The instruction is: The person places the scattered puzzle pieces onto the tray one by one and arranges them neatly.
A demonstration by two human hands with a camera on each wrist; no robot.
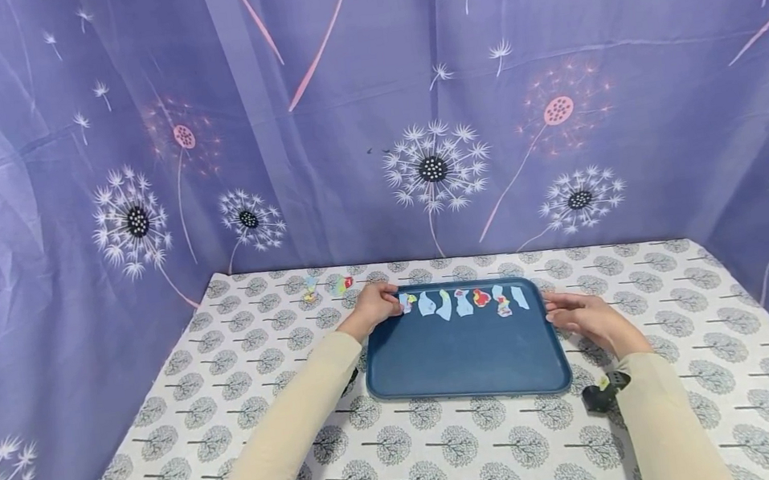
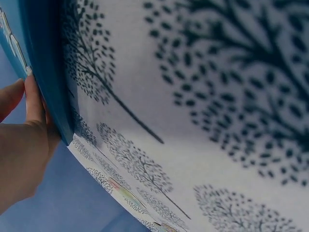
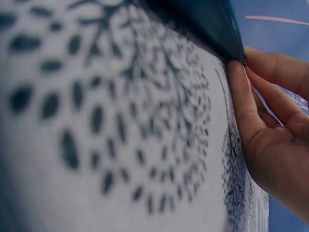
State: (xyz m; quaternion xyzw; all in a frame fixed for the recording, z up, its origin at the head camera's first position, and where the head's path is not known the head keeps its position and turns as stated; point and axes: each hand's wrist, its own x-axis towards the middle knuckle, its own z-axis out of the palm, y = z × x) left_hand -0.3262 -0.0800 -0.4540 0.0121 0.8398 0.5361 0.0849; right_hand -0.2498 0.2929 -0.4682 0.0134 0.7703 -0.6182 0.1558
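Observation:
A dark blue tray (image 1: 465,355) lies on the table. Along its far side runs a row of several small cut-out pieces, such as a red one (image 1: 482,298) and pale blue ones (image 1: 445,306). My left hand (image 1: 373,306) reaches over the tray's far left corner, its fingertips touching the leftmost piece (image 1: 408,302). In the left wrist view a nearly straight finger (image 2: 34,99) meets the end of the row, with the thumb apart from it. My right hand (image 1: 588,318) touches the tray's right rim with fairly straight fingers (image 3: 275,65); the rim contact also shows in the right wrist view.
Two colourful cut-outs, one yellow and blue (image 1: 310,289) and one green and red (image 1: 343,284), lie on the tree-patterned tablecloth (image 1: 457,457) beyond the tray's left corner. A purple dandelion-print curtain (image 1: 344,156) hangs behind the table and at both sides.

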